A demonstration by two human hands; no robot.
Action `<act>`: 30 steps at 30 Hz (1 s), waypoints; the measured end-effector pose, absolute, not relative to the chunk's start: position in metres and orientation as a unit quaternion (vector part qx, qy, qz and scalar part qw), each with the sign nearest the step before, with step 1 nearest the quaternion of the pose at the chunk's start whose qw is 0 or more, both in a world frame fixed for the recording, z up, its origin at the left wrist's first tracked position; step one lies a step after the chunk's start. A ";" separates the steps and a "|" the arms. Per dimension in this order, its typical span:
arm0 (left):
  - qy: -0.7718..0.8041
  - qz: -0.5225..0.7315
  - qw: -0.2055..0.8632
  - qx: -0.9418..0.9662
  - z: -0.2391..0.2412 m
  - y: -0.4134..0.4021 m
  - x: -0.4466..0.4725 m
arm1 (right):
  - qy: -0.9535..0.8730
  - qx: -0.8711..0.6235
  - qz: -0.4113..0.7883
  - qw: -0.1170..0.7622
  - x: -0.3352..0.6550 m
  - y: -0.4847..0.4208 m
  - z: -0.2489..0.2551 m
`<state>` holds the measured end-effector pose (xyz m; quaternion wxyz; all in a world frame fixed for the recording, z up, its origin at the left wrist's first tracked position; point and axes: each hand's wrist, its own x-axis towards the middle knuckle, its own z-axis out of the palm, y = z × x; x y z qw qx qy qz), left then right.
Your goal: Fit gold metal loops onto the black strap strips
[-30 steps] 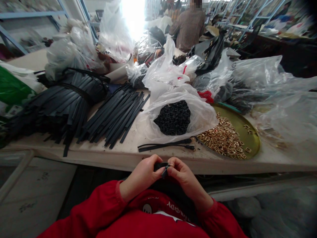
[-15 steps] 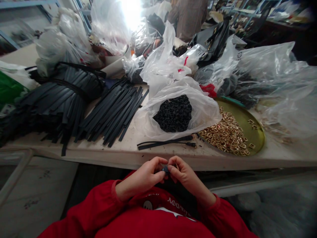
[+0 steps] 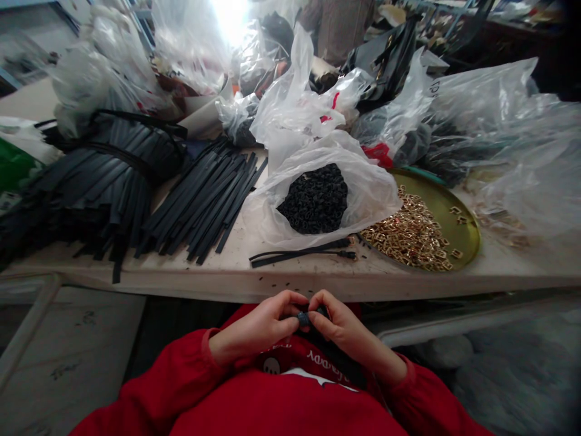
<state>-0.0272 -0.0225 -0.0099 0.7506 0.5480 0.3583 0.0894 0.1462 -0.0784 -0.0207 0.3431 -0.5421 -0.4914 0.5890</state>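
Your left hand and your right hand meet in front of your chest, just below the front edge of the worktop. Both are closed, pinching a small dark piece from either side. It is too small and too covered to tell exactly what it is. It is off the worktop, held in the air between the two hands, above your red top.

On the worktop just ahead of your hands lies a thin black strap, stretched left to right. Behind it an open clear plastic bag holds a heap of small black loops. To the right of the bag, touching it, a round brass-coloured tray carries a pile of gold buckles. To the left of the bag a loose pile of black strips fans out, and further left lies a larger bundle of dark straps. More plastic bags crowd the back of the worktop, and beyond them the back of another person shows.
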 end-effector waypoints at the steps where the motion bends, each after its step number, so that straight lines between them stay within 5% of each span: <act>1: 0.350 0.090 0.754 0.549 -0.008 -0.023 -0.027 | -0.461 -0.530 0.620 0.350 0.146 -0.080 -0.021; 7: 0.328 0.067 0.727 0.600 0.006 -0.028 -0.026 | -0.313 -0.484 0.703 0.416 0.134 -0.089 -0.027; 13: 0.368 0.032 0.731 0.574 -0.002 -0.036 -0.029 | -0.466 -0.561 0.565 0.387 0.130 -0.096 -0.028; 22: 0.363 -0.114 0.713 0.589 0.006 -0.030 -0.038 | -0.527 -0.557 0.541 0.346 0.135 -0.112 -0.036; 30: 0.361 -0.084 0.653 0.661 0.007 -0.029 -0.031 | -0.559 -0.521 0.546 0.344 0.132 -0.110 -0.034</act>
